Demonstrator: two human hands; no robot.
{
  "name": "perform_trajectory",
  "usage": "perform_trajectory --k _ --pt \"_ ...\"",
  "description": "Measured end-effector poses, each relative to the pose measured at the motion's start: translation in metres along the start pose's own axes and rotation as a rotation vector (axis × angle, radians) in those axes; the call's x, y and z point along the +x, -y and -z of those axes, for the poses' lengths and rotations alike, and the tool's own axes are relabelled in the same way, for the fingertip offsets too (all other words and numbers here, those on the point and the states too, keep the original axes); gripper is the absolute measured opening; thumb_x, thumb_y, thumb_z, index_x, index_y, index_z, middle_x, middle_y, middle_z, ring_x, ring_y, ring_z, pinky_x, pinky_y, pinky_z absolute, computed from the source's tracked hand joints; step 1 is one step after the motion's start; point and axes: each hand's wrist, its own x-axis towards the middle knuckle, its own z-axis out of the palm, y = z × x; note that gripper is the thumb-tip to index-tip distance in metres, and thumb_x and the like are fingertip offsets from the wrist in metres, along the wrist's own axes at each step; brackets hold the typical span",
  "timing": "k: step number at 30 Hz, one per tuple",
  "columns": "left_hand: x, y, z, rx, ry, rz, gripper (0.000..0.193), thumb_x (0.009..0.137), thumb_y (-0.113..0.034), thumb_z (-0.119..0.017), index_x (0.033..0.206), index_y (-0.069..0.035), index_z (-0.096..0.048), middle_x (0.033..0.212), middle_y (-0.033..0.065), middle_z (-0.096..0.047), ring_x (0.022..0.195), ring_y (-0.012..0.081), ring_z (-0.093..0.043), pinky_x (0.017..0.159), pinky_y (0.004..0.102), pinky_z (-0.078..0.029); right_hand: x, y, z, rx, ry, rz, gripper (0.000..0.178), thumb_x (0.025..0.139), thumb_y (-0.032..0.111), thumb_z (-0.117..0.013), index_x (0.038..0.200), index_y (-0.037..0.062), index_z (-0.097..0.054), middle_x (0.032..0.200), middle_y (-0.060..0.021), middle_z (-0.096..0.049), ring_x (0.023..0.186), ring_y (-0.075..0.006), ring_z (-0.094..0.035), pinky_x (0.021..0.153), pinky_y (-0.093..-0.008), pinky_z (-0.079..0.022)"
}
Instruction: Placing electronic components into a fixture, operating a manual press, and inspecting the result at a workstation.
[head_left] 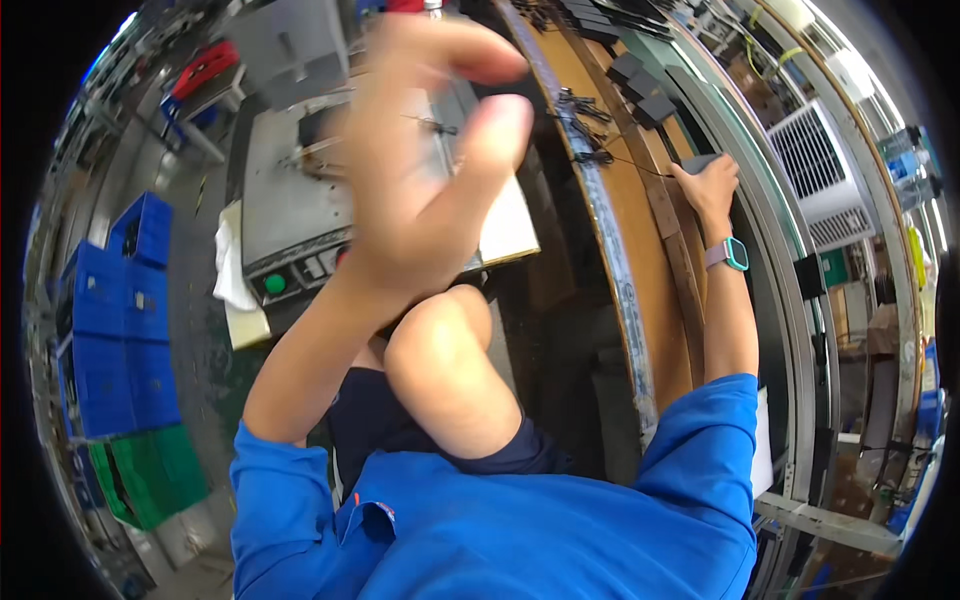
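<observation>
My left hand (430, 150) is raised in front of me, blurred by motion. Its thumb and forefinger are apart with nothing between them. Behind it stands a grey flat-topped machine (285, 190) with a green button (274, 284) on its front; the hand hides part of its top. To the right, my right hand (710, 185) reaches out to the long bench and grips a flat dark grey box (697, 163). A thin black cable (640, 167) runs up to that box. The fingers partly cover the box.
Black cable bundles (585, 115) and several black boxes (640, 90) lie farther along the wooden bench (635, 260). A metal rail (770, 220) runs beside it, with a white vented unit (815, 160) beyond. Blue bins (120, 330) and a green bin (150, 475) stand at left.
</observation>
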Motion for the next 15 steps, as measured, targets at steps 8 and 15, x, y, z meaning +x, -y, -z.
perform_trajectory --k 8,15 --pt "-0.092 0.170 -0.225 0.199 0.640 0.254 0.031 0.081 -0.013 -0.067 0.109 0.001 -0.059 0.104 0.0178 -0.063 0.095 0.0314 -0.065 0.081 0.0379 -0.053 -0.003 0.045 0.017 0.151 -0.351 0.185 0.092 0.059 0.037 -0.088 0.124 -0.0087 -0.041 0.118 -0.0225 -0.046 0.109 -0.0408 -0.045 0.095 -0.0488 -0.042" --pt "-0.072 0.195 -0.260 0.062 0.799 0.256 0.033 0.088 -0.008 -0.057 0.119 0.004 -0.049 0.112 0.0231 -0.060 0.109 0.0401 -0.059 0.095 0.0445 -0.048 0.011 0.028 0.009 0.063 -0.374 0.321 0.093 0.061 0.038 -0.088 0.125 -0.0077 -0.039 0.119 -0.0216 -0.044 0.110 -0.0397 -0.043 0.097 -0.0481 -0.040"
